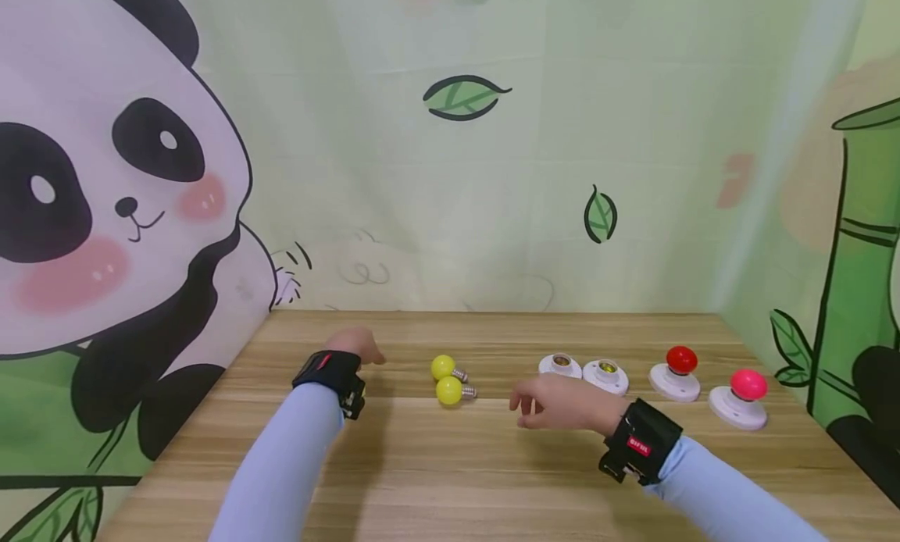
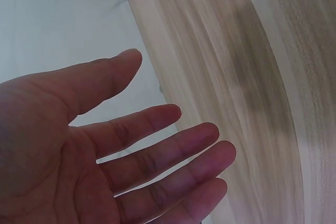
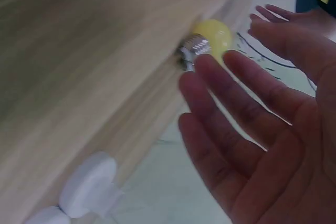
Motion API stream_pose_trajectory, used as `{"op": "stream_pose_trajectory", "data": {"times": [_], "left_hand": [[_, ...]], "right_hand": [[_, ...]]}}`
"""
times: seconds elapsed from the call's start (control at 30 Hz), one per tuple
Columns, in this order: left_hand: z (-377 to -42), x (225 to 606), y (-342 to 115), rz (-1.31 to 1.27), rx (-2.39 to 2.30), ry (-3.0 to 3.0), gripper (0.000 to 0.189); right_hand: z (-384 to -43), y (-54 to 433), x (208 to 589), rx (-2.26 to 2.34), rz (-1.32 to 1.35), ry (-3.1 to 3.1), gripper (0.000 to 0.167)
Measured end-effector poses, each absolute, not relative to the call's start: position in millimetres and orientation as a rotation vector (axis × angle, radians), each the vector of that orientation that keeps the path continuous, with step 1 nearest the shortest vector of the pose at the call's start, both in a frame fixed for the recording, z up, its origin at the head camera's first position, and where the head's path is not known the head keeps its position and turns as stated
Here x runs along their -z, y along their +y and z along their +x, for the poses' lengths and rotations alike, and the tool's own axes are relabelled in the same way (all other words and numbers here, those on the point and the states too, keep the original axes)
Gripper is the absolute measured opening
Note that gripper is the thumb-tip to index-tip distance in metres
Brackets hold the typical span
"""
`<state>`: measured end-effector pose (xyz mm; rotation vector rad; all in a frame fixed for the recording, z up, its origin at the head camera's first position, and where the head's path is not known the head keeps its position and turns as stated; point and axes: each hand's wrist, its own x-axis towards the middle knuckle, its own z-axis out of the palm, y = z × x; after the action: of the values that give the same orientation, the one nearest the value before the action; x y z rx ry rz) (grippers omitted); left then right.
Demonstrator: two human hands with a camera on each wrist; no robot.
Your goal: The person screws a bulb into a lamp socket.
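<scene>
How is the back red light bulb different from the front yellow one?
The back red bulb stands upright in a white socket, while the front yellow bulb lies sideways on the wooden table. The front yellow bulb's metal screw base shows; the back red bulb's is hidden. Both look round.

Loose bulbs (image 1: 449, 390) left of sockets (image 1: 606, 379)

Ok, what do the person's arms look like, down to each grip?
Left sleeve and right sleeve are light blue. The left wristband and right wristband are black, each with a red tag; the right's shows white lettering. Left grip and right grip are gloveless.
</scene>
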<state>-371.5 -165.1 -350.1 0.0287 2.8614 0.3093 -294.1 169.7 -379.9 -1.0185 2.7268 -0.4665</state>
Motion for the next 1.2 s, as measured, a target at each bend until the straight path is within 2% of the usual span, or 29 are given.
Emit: {"op": "stream_pose_trajectory", "data": {"times": [0.27, 0.43, 0.57, 0.67, 0.8, 0.9, 0.97, 1.03, 1.2], "left_hand": [[-370.4, 353.7, -167.2, 0.076, -0.338, 2.875, 0.030], [-365.7, 349.9, -164.9, 0.073, -0.329, 2.865, 0.031], [-359.1, 344.2, -160.0, 0.078, -0.316, 2.856, 0.034], [-354.8, 341.4, -155.6, 0.085, -0.303, 2.860, 0.035], [-354.5, 342.9, -153.3, 0.088, -0.306, 2.869, 0.033], [-356.8, 347.0, -153.6, 0.072, -0.315, 2.868, 0.033], [-358.4, 349.6, -154.2, 0.057, -0.320, 2.866, 0.032], [-360.4, 351.9, -154.5, 0.057, -0.314, 2.865, 0.032], [-368.1, 353.4, -153.8, 0.094, -0.263, 2.877, 0.031]], "right_hand": [[-292.3, 175.8, 396.6, 0.362, -0.867, 2.666, 0.018], [-294.0, 182.1, 384.2, 0.375, -0.766, 2.636, 0.025], [-308.7, 201.0, 371.1, 0.367, -0.767, 2.792, 0.034], [-330.5, 221.2, 370.7, 0.396, -0.728, 3.086, 0.059], [-358.1, 245.7, 385.0, 0.500, -0.557, 3.298, 0.106], [-368.4, 260.2, 402.6, 0.531, -0.503, 3.180, 0.119], [-371.5, 266.9, 414.9, 0.561, -0.471, 3.036, 0.117], [-373.7, 273.0, 426.3, 0.565, -0.398, 2.930, 0.108], [-384.7, 287.2, 444.5, 0.461, -0.215, 2.903, 0.073]]}}
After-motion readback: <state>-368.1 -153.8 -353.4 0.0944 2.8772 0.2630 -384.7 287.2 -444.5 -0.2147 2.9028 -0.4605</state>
